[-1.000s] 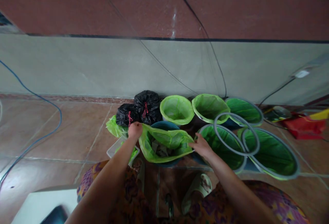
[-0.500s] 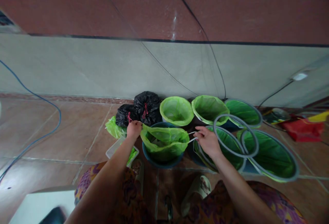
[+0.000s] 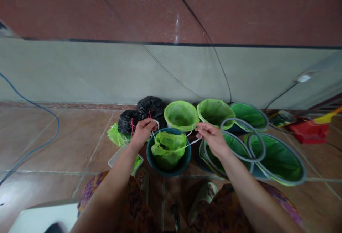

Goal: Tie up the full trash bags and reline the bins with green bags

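A green bin liner [image 3: 169, 149] sits partly gathered inside a dark blue bin [image 3: 150, 158] in front of me. White drawstrings run out from both sides of its mouth. My left hand [image 3: 143, 131] pinches the drawstring loop on the left, above the bin's rim. On the right, my right hand [image 3: 210, 135] holds the other drawstring [image 3: 193, 141], pulled out taut toward it. The liner's mouth is drawn inward, away from the bin's rim.
Lined bins [image 3: 181, 113] stand along the wall, with more at right. A loose grey ring [image 3: 242, 119] lies across two of them. Tied black bags [image 3: 151, 108], a white tray [image 3: 114, 158] and a red dustpan [image 3: 308, 131] are nearby. A blue cable [image 3: 57, 126] crosses the floor.
My left hand has gone from the liner's edge to a drawstring loop and moved right. The right hand has shifted slightly up and left. The liner's mouth has narrowed and sunk into the bin.
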Available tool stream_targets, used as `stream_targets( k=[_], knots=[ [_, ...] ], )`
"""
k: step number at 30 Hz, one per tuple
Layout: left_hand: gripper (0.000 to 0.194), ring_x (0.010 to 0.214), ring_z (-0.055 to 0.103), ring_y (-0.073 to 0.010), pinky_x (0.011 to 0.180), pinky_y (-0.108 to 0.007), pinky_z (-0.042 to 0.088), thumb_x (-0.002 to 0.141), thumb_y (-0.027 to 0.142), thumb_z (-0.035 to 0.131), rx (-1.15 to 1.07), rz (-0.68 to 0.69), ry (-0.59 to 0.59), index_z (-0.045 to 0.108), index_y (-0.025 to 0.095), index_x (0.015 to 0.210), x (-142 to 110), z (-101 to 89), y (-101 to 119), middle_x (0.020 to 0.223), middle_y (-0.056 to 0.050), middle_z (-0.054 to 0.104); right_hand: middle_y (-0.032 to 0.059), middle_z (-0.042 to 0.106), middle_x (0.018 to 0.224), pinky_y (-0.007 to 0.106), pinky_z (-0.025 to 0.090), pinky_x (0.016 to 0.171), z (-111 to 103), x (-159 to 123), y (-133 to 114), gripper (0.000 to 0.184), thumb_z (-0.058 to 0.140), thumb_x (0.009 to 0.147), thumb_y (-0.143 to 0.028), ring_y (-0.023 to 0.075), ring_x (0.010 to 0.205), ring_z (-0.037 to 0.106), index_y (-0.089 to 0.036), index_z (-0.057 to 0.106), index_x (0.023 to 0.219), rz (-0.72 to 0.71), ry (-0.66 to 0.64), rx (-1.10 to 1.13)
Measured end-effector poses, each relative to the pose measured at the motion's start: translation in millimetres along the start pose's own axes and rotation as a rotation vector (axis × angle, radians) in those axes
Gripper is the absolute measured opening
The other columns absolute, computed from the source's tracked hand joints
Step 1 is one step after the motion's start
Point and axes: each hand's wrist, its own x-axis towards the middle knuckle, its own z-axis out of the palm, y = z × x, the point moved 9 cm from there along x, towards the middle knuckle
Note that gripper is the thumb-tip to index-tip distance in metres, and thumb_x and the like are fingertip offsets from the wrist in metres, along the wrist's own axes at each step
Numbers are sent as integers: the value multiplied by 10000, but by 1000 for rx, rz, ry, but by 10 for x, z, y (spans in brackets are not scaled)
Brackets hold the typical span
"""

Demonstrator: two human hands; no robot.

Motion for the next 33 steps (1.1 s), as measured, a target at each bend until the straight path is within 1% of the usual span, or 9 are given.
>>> stream_targets(
  k=[5, 8, 13, 17, 18, 20, 23, 28, 33],
  knots=[
    [224, 539, 497, -83, 538, -204, 412, 724, 354, 603, -21, -13, 56, 664, 147, 786, -18, 49, 88, 612, 22, 590, 5, 649, 702, 260, 437, 575, 229, 22, -140, 307, 665, 755, -394, 101, 552, 519, -174, 687, 968, -79, -119, -44],
    [217, 574, 526, -91, 574, -208, 434, 749, 348, 602, -5, 67, -36, 678, 153, 805, -81, 223, 276, 634, 17, 616, -8, 621, 676, 235, 392, 525, 358, 5, -179, 288, 659, 749, -376, 93, 532, 485, -172, 680, 951, -86, -146, -115],
    [226, 697, 599, -132, 678, -241, 482, 802, 347, 575, 84, 233, -188, 701, 163, 836, -247, 583, 615, 751, -22, 686, -22, 634, 758, 233, 419, 576, 846, -99, -69, 469, 662, 754, -318, 113, 616, 540, -193, 576, 1198, -70, -348, -125],
    [200, 898, 646, -178, 851, -287, 502, 813, 322, 577, 149, 316, -252, 725, 189, 825, -296, 781, 723, 917, -56, 718, -16, 620, 704, 248, 426, 622, 1149, -124, 69, 183, 640, 759, -259, 143, 673, 556, -185, 645, 926, -108, -418, -220],
    [192, 950, 644, -185, 883, -292, 497, 805, 303, 580, 129, 309, -251, 730, 192, 851, -282, 798, 702, 967, -59, 717, -11, 611, 671, 252, 420, 626, 1169, -111, 81, 81, 606, 782, -249, 144, 663, 551, -183, 641, 814, -122, -414, -246],
    [268, 1037, 633, -192, 918, -297, 492, 788, 247, 563, 50, 245, -231, 716, 195, 1002, -224, 798, 576, 1090, -58, 702, -3, 591, 617, 258, 408, 629, 1124, -65, 66, 204, 536, 832, -257, 138, 630, 535, -184, 594, 651, -140, -372, -274],
    [442, 1056, 629, -185, 917, -296, 493, 770, 154, 491, 7, 89, -266, 640, 173, 1185, -164, 852, 226, 1180, -54, 679, -6, 584, 614, 252, 399, 607, 947, 15, 3, 299, 503, 872, -359, 124, 595, 512, -186, 590, 643, -119, -303, -202],
    [257, 928, 642, -175, 861, -270, 481, 826, 265, 530, 255, 33, -579, 709, 160, 977, -307, 1151, -309, 952, -34, 725, -15, 577, 630, 226, 329, 475, 709, 104, 77, 378, 560, 805, -540, 86, 474, 415, -172, 644, 806, 39, -228, -14],
    [311, 622, 572, -118, 637, -227, 440, 893, 330, 429, 347, 7, -441, 680, 161, 818, -217, 1023, -517, 672, -4, 652, -4, 599, 630, 243, 367, 512, 388, 206, 82, 382, 591, 774, -519, 108, 511, 468, -165, 685, 883, -9, -78, -158]
  ],
)
